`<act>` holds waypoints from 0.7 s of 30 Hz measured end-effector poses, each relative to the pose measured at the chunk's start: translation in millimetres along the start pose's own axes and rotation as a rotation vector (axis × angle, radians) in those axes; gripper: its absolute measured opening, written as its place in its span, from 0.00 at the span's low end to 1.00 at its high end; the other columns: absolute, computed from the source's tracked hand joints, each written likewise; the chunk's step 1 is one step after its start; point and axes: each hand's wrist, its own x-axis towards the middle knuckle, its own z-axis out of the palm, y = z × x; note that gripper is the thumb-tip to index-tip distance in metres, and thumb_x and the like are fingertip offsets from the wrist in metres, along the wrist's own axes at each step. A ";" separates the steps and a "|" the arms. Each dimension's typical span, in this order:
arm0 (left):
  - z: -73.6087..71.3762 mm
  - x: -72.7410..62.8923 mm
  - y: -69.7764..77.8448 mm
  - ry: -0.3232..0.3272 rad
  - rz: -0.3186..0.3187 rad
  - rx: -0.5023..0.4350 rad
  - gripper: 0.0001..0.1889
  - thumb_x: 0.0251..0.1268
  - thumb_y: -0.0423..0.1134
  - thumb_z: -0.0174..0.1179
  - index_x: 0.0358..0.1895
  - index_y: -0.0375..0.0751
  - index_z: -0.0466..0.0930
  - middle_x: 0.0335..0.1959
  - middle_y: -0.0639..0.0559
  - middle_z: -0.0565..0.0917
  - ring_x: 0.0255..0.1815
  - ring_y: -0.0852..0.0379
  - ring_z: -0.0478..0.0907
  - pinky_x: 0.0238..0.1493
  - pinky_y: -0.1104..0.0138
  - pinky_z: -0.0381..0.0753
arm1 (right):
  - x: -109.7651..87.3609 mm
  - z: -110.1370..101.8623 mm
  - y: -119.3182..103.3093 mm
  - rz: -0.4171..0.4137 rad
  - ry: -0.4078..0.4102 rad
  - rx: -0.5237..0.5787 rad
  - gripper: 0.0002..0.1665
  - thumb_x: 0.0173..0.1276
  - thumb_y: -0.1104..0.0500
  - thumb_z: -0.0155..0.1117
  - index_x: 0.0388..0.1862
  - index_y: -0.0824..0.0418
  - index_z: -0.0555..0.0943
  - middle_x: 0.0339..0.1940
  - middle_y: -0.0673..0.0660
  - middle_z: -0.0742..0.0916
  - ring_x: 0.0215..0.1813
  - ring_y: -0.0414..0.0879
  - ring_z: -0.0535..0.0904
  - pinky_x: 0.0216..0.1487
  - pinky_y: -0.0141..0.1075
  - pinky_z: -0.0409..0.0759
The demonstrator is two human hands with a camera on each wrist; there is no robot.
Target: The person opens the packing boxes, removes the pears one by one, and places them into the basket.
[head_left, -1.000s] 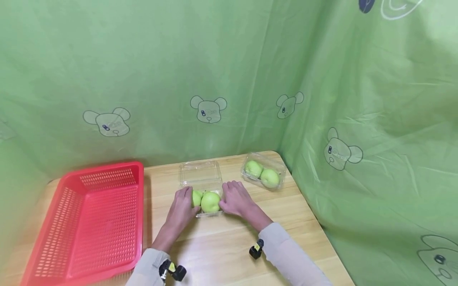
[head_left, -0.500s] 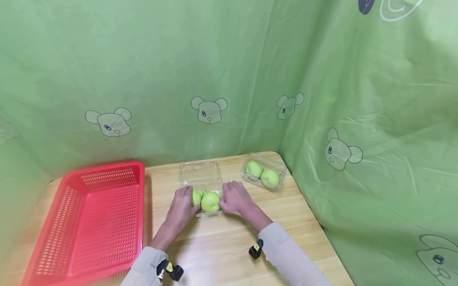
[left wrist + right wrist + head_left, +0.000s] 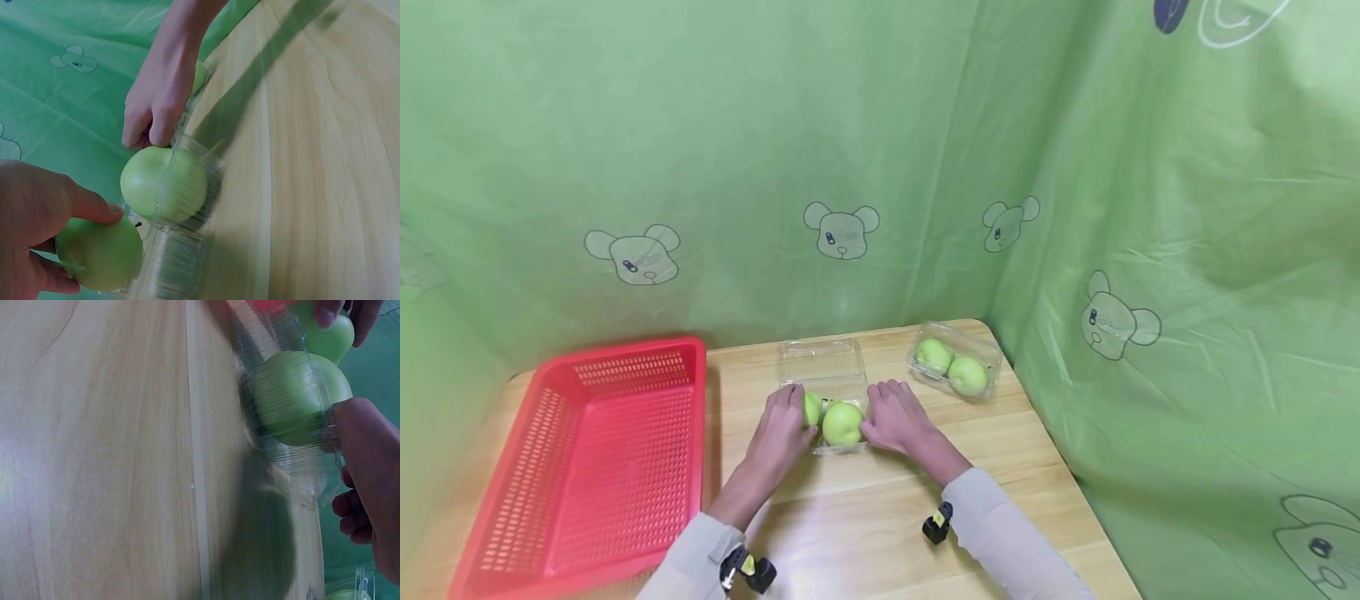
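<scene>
My left hand (image 3: 777, 429) grips a green apple (image 3: 99, 255), thumb on one side and fingers round the other. In the left wrist view this apple rises beyond the rim of a clear plastic clamshell box (image 3: 178, 256). A second green apple (image 3: 842, 423) sits in the right part of the box. My right hand (image 3: 898, 419) pinches the box's right end between thumb and curled fingers, close beside that second apple. The clear lid (image 3: 822, 362) lies folded back, away from me. In the right wrist view the thin ribbed wall (image 3: 294, 450) shows in front of the apple.
A large red plastic basket (image 3: 696, 433) stands on the wooden table (image 3: 865, 517) at the left. Another clear box (image 3: 992, 354) with two green apples is at the back right. Green curtains (image 3: 737, 167) with bear prints surround the back and right side.
The left apple has come up and leftward in my left hand, opening a gap to the other apple. My right hand stays at the box's end.
</scene>
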 end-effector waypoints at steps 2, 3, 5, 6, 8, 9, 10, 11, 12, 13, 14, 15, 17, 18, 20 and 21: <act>-3.4 0.1 2.1 -0.002 0.006 0.015 0.34 0.50 0.30 0.78 0.61 0.21 0.74 0.62 0.25 0.79 0.66 0.29 0.77 0.68 0.50 0.83 | 0.1 0.4 0.3 -0.003 0.002 0.000 0.17 0.65 0.43 0.53 0.38 0.54 0.73 0.32 0.51 0.77 0.38 0.47 0.71 0.51 0.41 0.77; -5.2 0.4 3.2 -0.004 0.010 0.024 0.34 0.50 0.30 0.78 0.61 0.21 0.74 0.62 0.25 0.79 0.66 0.29 0.77 0.68 0.50 0.83 | 0.0 0.6 0.3 -0.004 0.004 0.001 0.16 0.65 0.43 0.53 0.38 0.54 0.73 0.32 0.51 0.77 0.38 0.47 0.71 0.51 0.41 0.77; -8.3 1.3 5.2 0.002 0.028 0.035 0.34 0.50 0.30 0.78 0.60 0.20 0.74 0.61 0.24 0.79 0.65 0.29 0.78 0.68 0.49 0.84 | -0.3 0.6 0.4 -0.003 0.008 0.004 0.16 0.65 0.43 0.53 0.37 0.54 0.73 0.32 0.51 0.77 0.38 0.47 0.71 0.51 0.41 0.77; -9.9 2.0 6.2 0.002 0.036 0.039 0.33 0.50 0.30 0.78 0.60 0.20 0.74 0.61 0.24 0.80 0.64 0.29 0.78 0.68 0.49 0.84 | -0.6 0.5 0.4 -0.003 0.009 0.003 0.16 0.65 0.43 0.53 0.37 0.54 0.73 0.31 0.51 0.77 0.38 0.47 0.71 0.51 0.41 0.77; -13.0 3.1 8.0 0.000 0.046 0.034 0.33 0.50 0.30 0.78 0.59 0.20 0.75 0.59 0.24 0.80 0.62 0.29 0.80 0.66 0.49 0.85 | -1.1 0.3 0.0 -0.002 0.008 -0.004 0.16 0.65 0.43 0.53 0.37 0.54 0.73 0.31 0.51 0.78 0.38 0.47 0.72 0.51 0.41 0.77; -14.5 3.7 8.6 -0.004 0.050 0.028 0.33 0.50 0.30 0.79 0.59 0.19 0.75 0.59 0.24 0.81 0.61 0.29 0.80 0.65 0.49 0.86 | -1.2 0.1 -0.2 -0.002 0.006 -0.008 0.16 0.65 0.43 0.53 0.38 0.54 0.73 0.32 0.51 0.78 0.38 0.47 0.72 0.51 0.41 0.77; -16.0 4.5 9.0 -0.013 0.048 0.021 0.33 0.50 0.30 0.79 0.59 0.20 0.75 0.59 0.25 0.81 0.60 0.29 0.81 0.63 0.49 0.87 | -1.2 0.0 -0.5 -0.002 0.004 -0.012 0.16 0.66 0.43 0.52 0.38 0.54 0.73 0.32 0.51 0.78 0.38 0.47 0.72 0.52 0.41 0.77; -17.7 5.1 9.3 -0.026 0.040 0.014 0.33 0.50 0.30 0.79 0.59 0.21 0.75 0.59 0.26 0.81 0.59 0.30 0.81 0.62 0.50 0.88 | -1.1 -0.2 -0.9 -0.004 0.000 -0.016 0.17 0.66 0.43 0.52 0.38 0.55 0.73 0.32 0.51 0.78 0.38 0.47 0.72 0.52 0.41 0.77; -19.4 5.8 9.3 -0.039 0.033 0.008 0.33 0.50 0.30 0.79 0.59 0.21 0.75 0.59 0.26 0.81 0.58 0.30 0.81 0.61 0.50 0.89 | -1.1 -0.5 -1.3 -0.006 -0.004 -0.015 0.17 0.66 0.43 0.52 0.39 0.55 0.74 0.32 0.52 0.78 0.38 0.47 0.72 0.52 0.42 0.78; -21.3 6.4 9.2 -0.048 0.025 0.002 0.33 0.50 0.31 0.79 0.60 0.21 0.76 0.59 0.27 0.81 0.58 0.31 0.82 0.59 0.51 0.89 | -0.8 -0.9 -1.7 -0.007 -0.006 -0.015 0.17 0.67 0.43 0.52 0.39 0.55 0.74 0.33 0.52 0.78 0.39 0.47 0.72 0.53 0.42 0.78; -23.4 7.1 9.1 -0.057 0.017 -0.003 0.33 0.50 0.31 0.79 0.60 0.22 0.76 0.59 0.28 0.81 0.57 0.32 0.82 0.58 0.51 0.90 | -0.5 -1.1 -2.0 -0.009 -0.008 -0.016 0.18 0.67 0.43 0.51 0.39 0.56 0.74 0.33 0.52 0.78 0.39 0.47 0.72 0.53 0.42 0.78; -25.5 7.9 8.7 -0.064 0.011 -0.006 0.33 0.50 0.32 0.79 0.60 0.23 0.76 0.59 0.29 0.81 0.56 0.33 0.82 0.57 0.52 0.90 | -0.3 -1.6 -2.4 -0.010 -0.010 -0.014 0.18 0.67 0.43 0.51 0.40 0.56 0.74 0.33 0.52 0.78 0.39 0.47 0.72 0.53 0.42 0.78; -30.0 9.5 7.9 -0.076 -0.003 -0.018 0.34 0.50 0.33 0.79 0.61 0.23 0.76 0.59 0.29 0.81 0.56 0.34 0.82 0.55 0.52 0.91 | 0.2 -2.2 -3.0 -0.009 -0.012 -0.011 0.18 0.67 0.43 0.51 0.40 0.56 0.74 0.34 0.52 0.78 0.39 0.47 0.72 0.54 0.42 0.78; -32.2 10.4 7.4 -0.076 -0.005 -0.023 0.34 0.50 0.33 0.79 0.61 0.23 0.76 0.60 0.29 0.81 0.56 0.34 0.82 0.55 0.52 0.91 | 0.4 -2.5 -3.2 -0.007 -0.014 -0.012 0.18 0.67 0.43 0.51 0.40 0.56 0.74 0.34 0.53 0.79 0.40 0.48 0.72 0.53 0.42 0.77; -36.1 12.2 6.0 -0.080 -0.010 -0.038 0.35 0.50 0.34 0.79 0.62 0.23 0.76 0.60 0.29 0.81 0.56 0.34 0.82 0.55 0.51 0.90 | 0.7 -2.8 -3.4 -0.004 -0.015 -0.011 0.18 0.66 0.44 0.51 0.40 0.56 0.74 0.34 0.53 0.79 0.40 0.48 0.72 0.52 0.41 0.77; -37.7 13.1 5.1 -0.085 -0.014 -0.049 0.36 0.50 0.34 0.79 0.63 0.22 0.76 0.61 0.29 0.81 0.57 0.34 0.82 0.56 0.50 0.90 | 0.9 -2.8 -3.4 -0.003 -0.014 -0.006 0.18 0.66 0.44 0.51 0.40 0.56 0.74 0.34 0.53 0.79 0.40 0.48 0.73 0.51 0.41 0.77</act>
